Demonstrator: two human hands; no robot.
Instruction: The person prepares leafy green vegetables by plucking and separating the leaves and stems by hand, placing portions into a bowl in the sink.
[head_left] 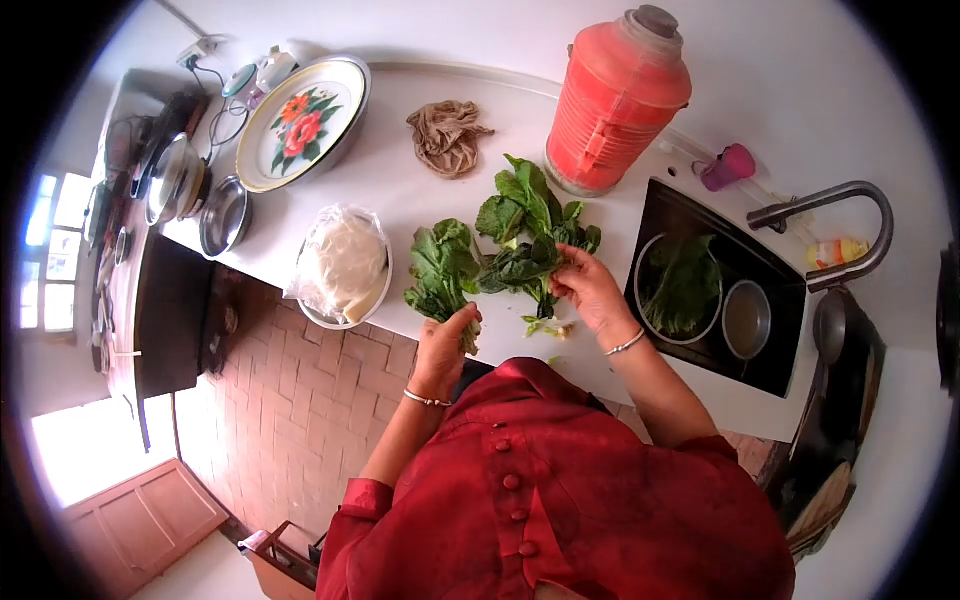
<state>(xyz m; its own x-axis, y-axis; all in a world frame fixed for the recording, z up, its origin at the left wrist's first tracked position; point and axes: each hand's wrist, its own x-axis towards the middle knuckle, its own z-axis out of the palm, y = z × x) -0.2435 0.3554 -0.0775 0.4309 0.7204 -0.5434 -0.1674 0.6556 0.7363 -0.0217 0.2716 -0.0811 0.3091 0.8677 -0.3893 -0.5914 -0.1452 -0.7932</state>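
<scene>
My left hand (445,345) is closed around the stems of a bunch of leafy greens (440,265), held above the counter's front edge. With fingers pinched, my right hand (590,290) grips a leafy green (525,265) beside that bunch. Behind it more loose leafy greens (525,200) lie on the white counter. Small trimmed stem bits (547,327) rest near the counter edge below my right hand. Exactly how many stems each hand holds is hidden by the leaves.
A sink (790,330) at right holds a basin of greens (685,290) and a small bowl (747,320), under a curved faucet (870,195). A red thermos (620,100), crumpled brown cloth (448,138), bowl with a plastic-wrapped white mass (343,260) and floral enamel basin (300,125) stand on the counter.
</scene>
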